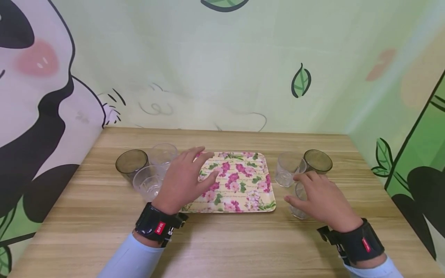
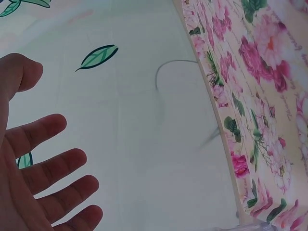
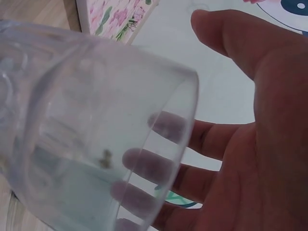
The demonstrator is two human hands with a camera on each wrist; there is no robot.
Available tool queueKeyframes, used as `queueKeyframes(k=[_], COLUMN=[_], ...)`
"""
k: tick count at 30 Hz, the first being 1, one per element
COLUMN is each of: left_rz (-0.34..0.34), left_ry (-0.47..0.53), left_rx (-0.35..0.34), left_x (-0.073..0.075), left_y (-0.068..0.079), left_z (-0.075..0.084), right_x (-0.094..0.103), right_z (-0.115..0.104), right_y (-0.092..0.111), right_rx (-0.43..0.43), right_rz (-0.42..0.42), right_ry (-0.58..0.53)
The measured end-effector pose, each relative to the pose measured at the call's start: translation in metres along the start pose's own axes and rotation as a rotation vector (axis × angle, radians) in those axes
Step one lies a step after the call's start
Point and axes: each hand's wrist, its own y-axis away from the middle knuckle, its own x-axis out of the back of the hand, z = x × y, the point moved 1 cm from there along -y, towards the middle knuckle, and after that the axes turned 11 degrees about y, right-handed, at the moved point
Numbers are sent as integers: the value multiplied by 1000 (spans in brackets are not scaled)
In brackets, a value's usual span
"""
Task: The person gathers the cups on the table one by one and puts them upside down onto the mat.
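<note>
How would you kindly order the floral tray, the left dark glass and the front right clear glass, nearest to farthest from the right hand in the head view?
1. Front right clear glass: at the right hand, partly hidden by it.
2. Floral tray: centre, left of that hand.
3. Left dark glass: far left, past the tray.

Pale green wall (image 1: pixel 222 69), printed panda (image 1: pixel 39 98) at left, wood-grain table (image 1: pixel 229 245)

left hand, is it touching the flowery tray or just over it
Apart: the left wrist view shows the left hand's fingers ending well short of the flowery tray, with pale wall visible between them.
</note>
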Motion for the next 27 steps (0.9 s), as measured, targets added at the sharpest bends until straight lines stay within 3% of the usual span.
queueKeyframes(k=[18,27], left_rz=[-33,-32], left_ry=[7,11], left_rx=[31,33], left_x=[-1,0], left_y=[0,1], left_z=[-1,-4], right_x=[-7,-9], right_z=[12,14], right_y=[1,-1], right_rx=[-26,-31], right_rz=[-114,-131], right_ry=[-19,-27])
